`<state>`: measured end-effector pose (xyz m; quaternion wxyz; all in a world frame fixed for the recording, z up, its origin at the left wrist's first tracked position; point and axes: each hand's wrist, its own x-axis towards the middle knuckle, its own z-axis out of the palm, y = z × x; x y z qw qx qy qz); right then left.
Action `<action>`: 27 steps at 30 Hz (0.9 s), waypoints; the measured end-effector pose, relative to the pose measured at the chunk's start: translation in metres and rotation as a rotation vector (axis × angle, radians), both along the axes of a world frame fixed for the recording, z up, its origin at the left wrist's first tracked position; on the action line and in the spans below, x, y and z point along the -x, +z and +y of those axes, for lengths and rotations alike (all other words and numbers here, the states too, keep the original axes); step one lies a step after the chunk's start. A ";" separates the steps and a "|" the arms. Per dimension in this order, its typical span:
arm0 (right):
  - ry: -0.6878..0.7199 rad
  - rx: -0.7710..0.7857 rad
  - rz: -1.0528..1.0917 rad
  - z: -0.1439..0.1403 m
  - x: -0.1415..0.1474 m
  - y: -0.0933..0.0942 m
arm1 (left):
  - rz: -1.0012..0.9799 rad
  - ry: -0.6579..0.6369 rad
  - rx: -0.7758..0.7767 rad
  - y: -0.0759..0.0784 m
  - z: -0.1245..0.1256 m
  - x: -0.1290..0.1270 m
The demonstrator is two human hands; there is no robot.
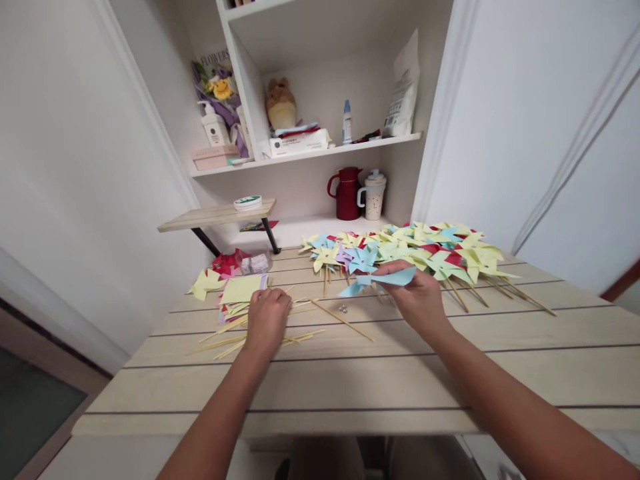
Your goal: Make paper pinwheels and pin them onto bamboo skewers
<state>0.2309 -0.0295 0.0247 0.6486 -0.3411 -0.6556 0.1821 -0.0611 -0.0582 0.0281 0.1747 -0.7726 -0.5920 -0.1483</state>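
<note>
Above the table, right hand (419,298) holds blue paper (383,281) lengthwise left-right.

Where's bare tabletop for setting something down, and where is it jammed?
Free: the near strip of the pale slatted wooden table between the forearms, and its right side below the heap of paper pinwheels. Crowded: the far edge under that heap, and the left, where the left hand rests on thin wooden sticks beside the stack of coloured paper squares.

Light-blue paper pinwheel (379,280); pale-yellow paper squares (239,291); yellow, blue and red pinwheel pile (425,250); dark-red jug (346,193); pale wood-grain worktop (450,373).
</note>
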 end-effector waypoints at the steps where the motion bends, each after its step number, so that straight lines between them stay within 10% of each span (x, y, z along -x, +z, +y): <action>1: 0.002 0.003 -0.002 0.000 0.000 0.000 | 0.055 -0.028 0.036 -0.002 0.007 -0.002; 20: 0.051 0.057 -0.022 0.001 0.002 0.002 | 0.068 -0.142 0.073 -0.015 0.043 -0.013; 27: 0.230 0.366 0.421 0.006 0.019 -0.002 | -0.050 -0.143 -0.063 -0.004 0.031 -0.021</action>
